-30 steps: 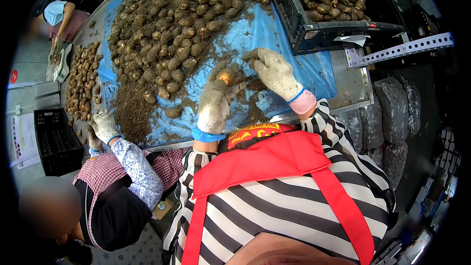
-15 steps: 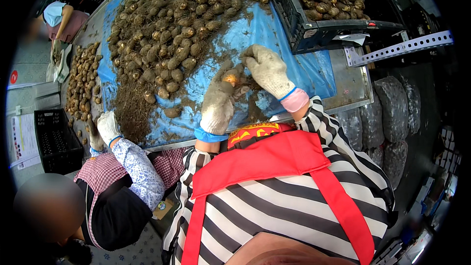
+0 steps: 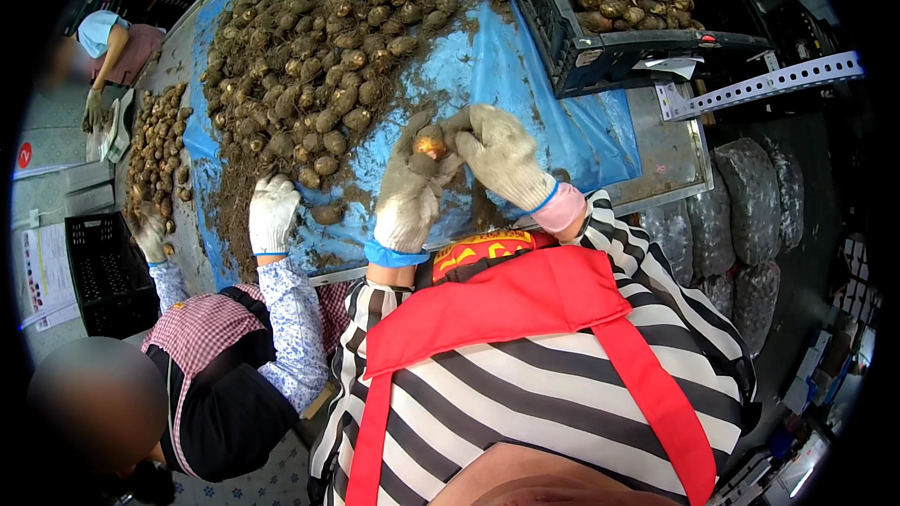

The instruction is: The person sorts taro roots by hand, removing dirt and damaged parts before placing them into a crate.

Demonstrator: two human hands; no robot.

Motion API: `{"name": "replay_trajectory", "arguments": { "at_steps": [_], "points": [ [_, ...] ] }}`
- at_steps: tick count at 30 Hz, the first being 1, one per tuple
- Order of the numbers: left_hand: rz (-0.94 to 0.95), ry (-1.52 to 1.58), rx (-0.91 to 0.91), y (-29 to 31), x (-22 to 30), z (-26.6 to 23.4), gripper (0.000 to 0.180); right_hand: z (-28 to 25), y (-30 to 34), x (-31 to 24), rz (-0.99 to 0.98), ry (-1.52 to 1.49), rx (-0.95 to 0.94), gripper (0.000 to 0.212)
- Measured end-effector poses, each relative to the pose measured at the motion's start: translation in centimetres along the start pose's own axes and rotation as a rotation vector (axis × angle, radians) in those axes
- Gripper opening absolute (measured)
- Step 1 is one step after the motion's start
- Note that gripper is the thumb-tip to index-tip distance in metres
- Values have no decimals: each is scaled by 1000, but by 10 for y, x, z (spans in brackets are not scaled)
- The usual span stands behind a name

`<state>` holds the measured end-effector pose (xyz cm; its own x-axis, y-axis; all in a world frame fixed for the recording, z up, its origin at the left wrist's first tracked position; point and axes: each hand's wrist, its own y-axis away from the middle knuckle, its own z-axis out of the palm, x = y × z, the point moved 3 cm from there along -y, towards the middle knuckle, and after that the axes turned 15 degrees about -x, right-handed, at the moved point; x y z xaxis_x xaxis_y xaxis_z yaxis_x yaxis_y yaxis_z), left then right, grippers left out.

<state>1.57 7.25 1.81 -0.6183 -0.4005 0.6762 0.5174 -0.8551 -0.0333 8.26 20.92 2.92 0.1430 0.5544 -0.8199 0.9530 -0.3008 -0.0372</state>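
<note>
My left hand (image 3: 409,195), in a soiled white knit glove with a blue band at the wrist, is closed round a small brown taro corm (image 3: 429,143) with an orange-tan patch on its upper side. At the corm's right edge, my right hand (image 3: 502,156) has its gloved fingers bent and pressed together, the tips touching or nearly touching the corm. Whatever is pinched in those fingertips is hidden. Both hands are above a blue plastic sheet (image 3: 469,56) strewn with soil. A large heap of hairy taro corms (image 3: 319,84) lies beyond and to the left.
A black crate of corms (image 3: 586,54) stands at the far right, near a perforated metal bar (image 3: 769,89). At left, a co-worker's gloved hand (image 3: 274,214) rests by the heap; smaller corms (image 3: 157,145) and a black basket (image 3: 111,272) lie beyond. Filled sacks (image 3: 750,192) are stacked at right.
My right hand has come down and left, up against the corm in my left hand. The co-worker's hands have moved apart, one onto the heap's edge, the other toward the smaller corms.
</note>
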Motion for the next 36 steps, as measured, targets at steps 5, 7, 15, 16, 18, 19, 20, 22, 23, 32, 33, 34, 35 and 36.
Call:
{"name": "replay_trajectory", "arguments": {
  "at_steps": [5, 7, 15, 16, 18, 19, 20, 22, 23, 32, 33, 34, 35, 36],
  "points": [
    [-54, 167, -74, 0, 3, 2, 74, -14, -14, 30, 199, -102, -62, 19],
    [-67, 167, -73, 0, 2, 2, 73, -11, -11, 34, 127, -153, -53, 22],
    [-111, -194, -55, -1, 9, 6, 73, -19, 5, 6, 60, -304, -193, 31],
    [-136, -321, -56, -2, 9, 4, 72, -17, 5, 5, 29, -293, -188, 31],
    [-185, -575, -59, -3, 10, 0, 70, -9, 6, 2, -34, -271, -179, 32],
    [-160, -602, -27, -3, 10, 0, 68, -7, 8, 0, -24, -298, -178, 32],
    [-136, -627, 6, -2, 11, 1, 66, -4, 10, -2, -14, -326, -177, 33],
    [-138, -583, 41, 0, 12, 0, 63, 0, 11, 0, 47, -453, -199, 33],
    [-166, -513, 43, 1, 14, -5, 63, 3, 12, 5, 100, -553, -221, 33],
    [-279, -848, 61, 3, 14, -4, 61, -1, 8, -4, -193, -211, -112, 26],
    [-303, -945, 85, 3, 17, 1, 61, 1, 7, -4, -305, -76, -85, 24],
    [-282, -958, 91, 1, 22, 11, 64, 1, 7, -3, -340, -52, -27, 22],
    [-260, -972, 97, -2, 28, 24, 66, 1, 6, -4, -375, -28, 31, 21],
    [-238, -987, 109, -3, 32, 30, 69, 2, 5, -5, -413, -6, 85, 19]
  ]
}}
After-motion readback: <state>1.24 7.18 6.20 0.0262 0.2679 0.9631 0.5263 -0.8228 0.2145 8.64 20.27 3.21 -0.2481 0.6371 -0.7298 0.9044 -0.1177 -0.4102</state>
